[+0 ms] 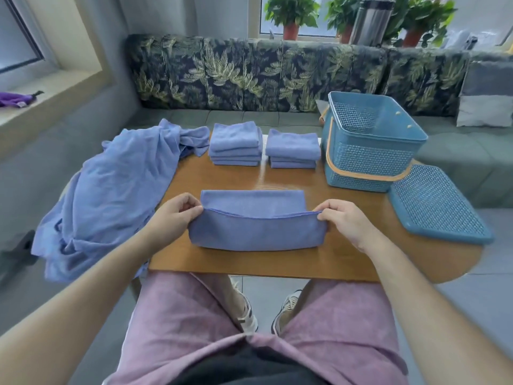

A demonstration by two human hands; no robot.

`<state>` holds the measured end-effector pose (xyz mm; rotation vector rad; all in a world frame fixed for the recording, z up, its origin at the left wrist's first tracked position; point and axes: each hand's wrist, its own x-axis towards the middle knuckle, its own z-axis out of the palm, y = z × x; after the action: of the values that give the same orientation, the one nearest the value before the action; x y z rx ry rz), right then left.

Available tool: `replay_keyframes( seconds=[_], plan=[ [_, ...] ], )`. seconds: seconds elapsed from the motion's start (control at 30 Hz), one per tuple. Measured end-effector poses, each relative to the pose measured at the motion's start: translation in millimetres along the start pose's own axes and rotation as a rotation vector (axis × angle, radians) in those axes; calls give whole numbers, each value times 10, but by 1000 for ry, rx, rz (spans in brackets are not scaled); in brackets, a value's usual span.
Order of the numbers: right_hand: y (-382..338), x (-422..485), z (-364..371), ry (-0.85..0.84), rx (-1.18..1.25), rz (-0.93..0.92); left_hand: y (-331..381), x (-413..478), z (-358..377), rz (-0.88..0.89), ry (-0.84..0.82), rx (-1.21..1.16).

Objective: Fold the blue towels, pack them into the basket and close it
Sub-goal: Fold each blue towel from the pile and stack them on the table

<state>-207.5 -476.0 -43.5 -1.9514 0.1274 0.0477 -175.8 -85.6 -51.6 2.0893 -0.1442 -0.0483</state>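
A blue towel (256,232) lies half folded at the table's near middle. My left hand (172,215) pinches its lifted near edge at the left corner, and my right hand (344,218) pinches the right corner. Two stacks of folded blue towels stand at the back, the left stack (236,143) taller than the right stack (293,148). A heap of unfolded blue towels (111,195) drapes over the table's left side. The blue basket (369,140) with an orange handle stands open at the back right, nothing visible inside. Its blue lid (435,207) lies flat in front of it.
The wooden table (277,262) ends just above my knees. A leaf-patterned sofa (249,76) runs behind the table, with potted plants (291,15) on the sill above it. A purple cloth (16,98) lies on the left window ledge.
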Motion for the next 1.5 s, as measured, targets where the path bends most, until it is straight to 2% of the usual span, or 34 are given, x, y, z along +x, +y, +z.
replay_keyframes(
  seconds=[0.3, 0.57, 0.83, 1.07, 1.17, 1.23, 1.27, 1.37, 1.5],
  plan=[
    [64, 741, 221, 150, -72, 30, 21, 616, 167, -93, 162, 120],
    [196, 1160, 425, 251, -128, 82, -247, 1077, 296, -140, 196, 174],
    [263, 1238, 474, 300, -303, 46, -462, 1152, 357, -61, 248, 299],
    [260, 1166, 517, 321, -302, 46, -459, 1133, 377, -42, 257, 365],
    [243, 1112, 539, 376, -561, -49, -418, 1073, 405, -31, 300, 447],
    [176, 1031, 658, 433, -781, -199, -312, 980, 500, 58, 366, 590],
    [119, 969, 775, 435, -810, -283, -220, 922, 587, 125, 356, 605],
    [-4, 821, 1259, 260, -747, -434, 22, 792, 975, 263, 149, 508],
    [72, 799, 1490, -9, -827, -243, -68, 735, 1232, 194, -51, 553]
  ],
)
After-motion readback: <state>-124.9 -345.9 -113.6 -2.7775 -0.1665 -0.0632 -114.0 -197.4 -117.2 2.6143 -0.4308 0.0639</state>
